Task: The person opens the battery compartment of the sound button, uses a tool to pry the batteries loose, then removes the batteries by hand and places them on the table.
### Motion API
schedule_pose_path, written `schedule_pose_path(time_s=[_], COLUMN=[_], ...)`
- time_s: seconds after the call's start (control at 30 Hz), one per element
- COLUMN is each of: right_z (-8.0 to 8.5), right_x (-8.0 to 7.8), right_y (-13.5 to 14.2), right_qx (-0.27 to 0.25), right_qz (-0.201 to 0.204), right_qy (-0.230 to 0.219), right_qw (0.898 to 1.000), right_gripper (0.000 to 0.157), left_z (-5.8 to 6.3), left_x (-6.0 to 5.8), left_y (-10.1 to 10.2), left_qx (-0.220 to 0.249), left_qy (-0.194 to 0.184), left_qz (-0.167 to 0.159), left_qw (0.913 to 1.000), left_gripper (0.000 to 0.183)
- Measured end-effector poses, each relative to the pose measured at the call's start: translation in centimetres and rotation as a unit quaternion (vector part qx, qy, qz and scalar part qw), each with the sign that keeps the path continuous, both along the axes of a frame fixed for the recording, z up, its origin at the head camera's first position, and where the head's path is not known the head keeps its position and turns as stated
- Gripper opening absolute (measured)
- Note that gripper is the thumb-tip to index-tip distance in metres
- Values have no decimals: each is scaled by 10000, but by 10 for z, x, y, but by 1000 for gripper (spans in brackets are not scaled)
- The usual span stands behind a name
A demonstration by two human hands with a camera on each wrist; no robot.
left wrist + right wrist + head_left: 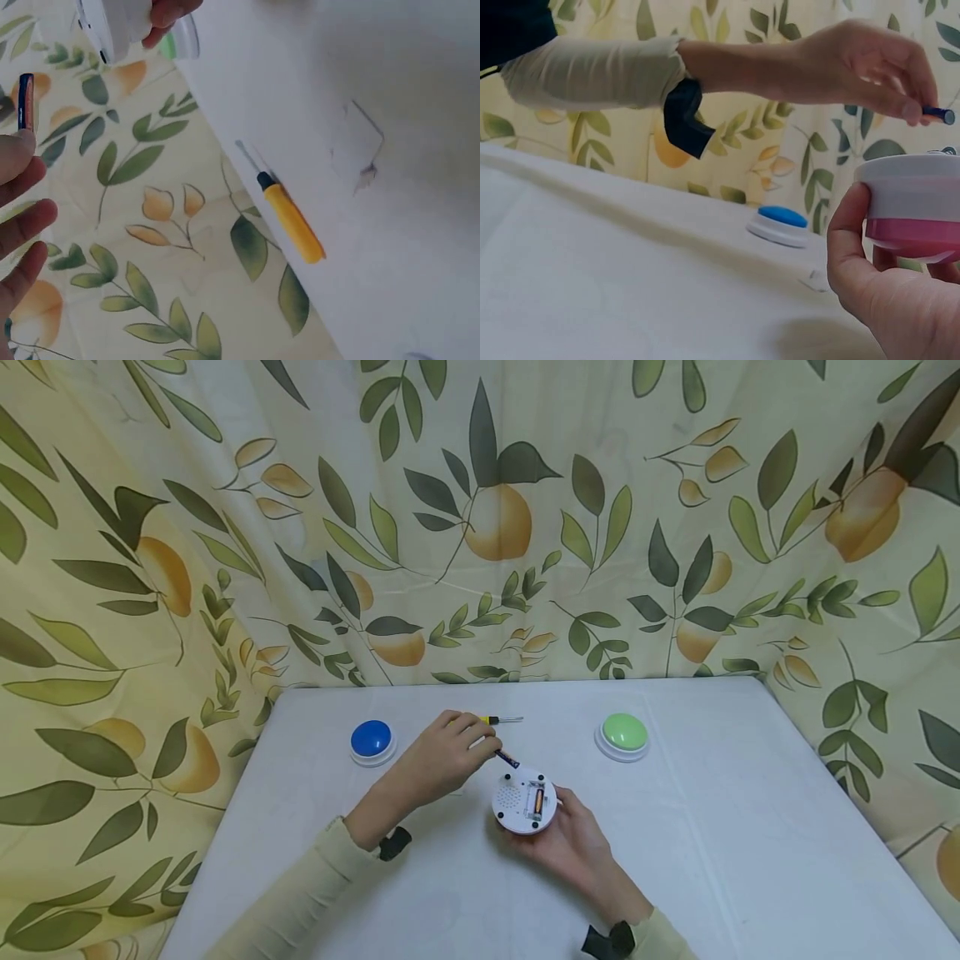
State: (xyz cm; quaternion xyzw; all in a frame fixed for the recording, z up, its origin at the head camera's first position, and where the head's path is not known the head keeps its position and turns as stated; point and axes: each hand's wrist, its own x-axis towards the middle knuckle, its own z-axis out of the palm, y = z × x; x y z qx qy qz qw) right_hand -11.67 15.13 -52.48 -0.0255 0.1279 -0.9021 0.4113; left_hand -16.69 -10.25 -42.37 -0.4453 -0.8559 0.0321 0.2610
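Pinching left hand [444, 757]: I grip 1 loose battery [507, 759] above the device [521, 804]
Cradling right hand [573, 852]: I hold the pink-and-white device, bay [532, 800] up, 1 battery [538, 802] inside

The round device [514, 802] is white and pink. The battery [26, 103] above it is dark blue and orange. Left of it is a blue-and-white button [371, 739], right of it a green-and-white button [624, 732]; behind it, the cream curtain [525, 597] has green leaves and orange fruits.
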Motion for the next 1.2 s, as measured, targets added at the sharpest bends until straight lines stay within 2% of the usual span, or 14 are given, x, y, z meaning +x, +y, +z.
schedule_pose_path(time_s=[0.23, 0.47, 0.6, 0.73, 0.83, 0.93, 1.2], right_z=[1, 2, 4, 4, 4, 5, 7], right_x=[8, 16, 20, 23, 25, 27, 31], right_y=[11, 20, 23, 25, 26, 26, 27], right_qx=[-25, -311, -265, -228, -200, -161, -311], right_qz=[-208, -286, -323, -303, -316, -373, -366], right_qy=[-106, -239, -250, -178, -131, -150, -259], right_qw=[9997, 9988, 9988, 9991, 9992, 9991, 9985], right_gripper=[48, 53, 51, 53, 56, 56, 57], left_z=[-16, -40, -52, -64, -74, -81, -94], left_x=[2, 2, 3, 2, 0, -2, -8], left_y=[11, 22, 27, 32, 36, 39, 45], left_qx=[1070, 1690, 2140, 2651, 2860, 2902, 2597], left_qy=[-374, -919, -1309, -1808, -2145, -2322, -2594], left_qz=[58, 445, 770, 1092, 1351, 1622, 2136], left_qw=[9935, 9803, 9650, 9408, 9241, 9141, 9053], left_gripper=[18, 17, 17, 18, 16, 14, 8])
